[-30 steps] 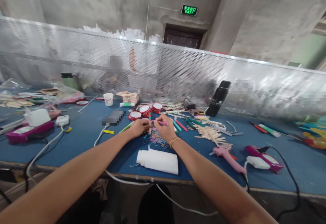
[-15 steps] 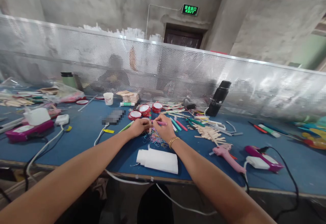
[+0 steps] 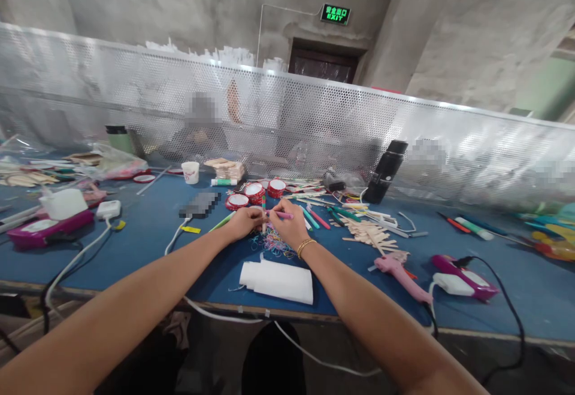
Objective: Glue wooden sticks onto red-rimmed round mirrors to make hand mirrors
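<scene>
Above the middle of the blue table, my left hand is closed on a wooden craft stick, which stands upright and has coloured bands on its upper part. My right hand grips a purple marker, its tip end at the stick. The fingers of both hands nearly meet there and hide the stick's middle. Just below them lies a tangle of coloured rubber bands. Closer to the table's front edge is a folded white cloth or paper.
Rolls of red tape sit behind my hands. Loose craft sticks and markers lie to the right, beyond them a pink glue gun and a purple power strip. A black bottle leans against the perforated metal partition.
Both hands stay in nearly the same place, with the marker still against the stick. The whole view has shifted very slightly.
</scene>
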### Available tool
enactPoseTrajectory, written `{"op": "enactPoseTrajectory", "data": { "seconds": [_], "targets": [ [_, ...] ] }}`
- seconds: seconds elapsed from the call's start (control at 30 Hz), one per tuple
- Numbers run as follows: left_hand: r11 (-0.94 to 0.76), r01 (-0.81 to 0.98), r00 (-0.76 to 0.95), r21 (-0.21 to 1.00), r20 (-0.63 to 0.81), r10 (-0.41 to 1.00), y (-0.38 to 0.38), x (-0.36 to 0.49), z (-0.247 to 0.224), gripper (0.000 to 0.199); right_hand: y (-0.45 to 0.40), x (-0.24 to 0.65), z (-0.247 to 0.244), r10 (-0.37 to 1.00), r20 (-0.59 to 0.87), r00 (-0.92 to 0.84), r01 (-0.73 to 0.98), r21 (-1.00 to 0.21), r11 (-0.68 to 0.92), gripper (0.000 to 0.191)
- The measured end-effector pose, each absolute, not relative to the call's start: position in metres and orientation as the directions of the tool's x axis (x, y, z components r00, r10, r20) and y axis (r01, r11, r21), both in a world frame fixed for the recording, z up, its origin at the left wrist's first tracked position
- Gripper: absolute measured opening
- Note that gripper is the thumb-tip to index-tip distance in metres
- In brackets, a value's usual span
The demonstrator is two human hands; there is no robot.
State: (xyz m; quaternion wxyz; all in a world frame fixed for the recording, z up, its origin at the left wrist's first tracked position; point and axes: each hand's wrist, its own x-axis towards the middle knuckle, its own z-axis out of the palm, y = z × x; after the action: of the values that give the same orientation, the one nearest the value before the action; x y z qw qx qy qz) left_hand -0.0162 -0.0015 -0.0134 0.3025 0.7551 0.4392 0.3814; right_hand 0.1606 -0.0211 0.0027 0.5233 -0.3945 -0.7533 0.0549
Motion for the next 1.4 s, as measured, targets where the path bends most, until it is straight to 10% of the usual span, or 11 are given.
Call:
{"op": "enactPoseTrajectory", "data": {
  "seconds": [1.4],
  "targets": [
    [-0.436, 0.427, 0.317, 0.792, 0.321, 0.893, -0.0025, -0.0157, -0.0128, 0.045, -0.0220, 0.1604, 0.0044, 0.653, 0.745, -0.136, 0.554, -0.489, 0.674, 0.014]
  ]
}}
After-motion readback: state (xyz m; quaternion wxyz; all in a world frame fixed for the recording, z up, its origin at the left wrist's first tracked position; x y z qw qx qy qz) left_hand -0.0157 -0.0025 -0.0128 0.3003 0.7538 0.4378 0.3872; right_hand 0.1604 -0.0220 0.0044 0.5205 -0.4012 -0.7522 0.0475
